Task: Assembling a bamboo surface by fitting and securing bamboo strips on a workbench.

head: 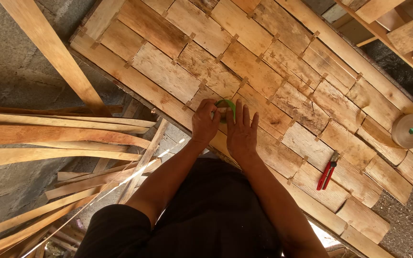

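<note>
Both hands at a green tape roll, mid-frame on a panel of wood veneer.

Nearest, centre frame: left hand curled closed around the green tape roll, right hand open, flat, fingers spread, pressing beside it. Light, stiff ring, probably slick-backed and sticky at the free end; best pinched by the rim. Underneath, veneer panel of thin, brittle sheets joined by small tabs. Right of frame: red pliers, then brown tape roll. Left: loose wood strips.
</note>
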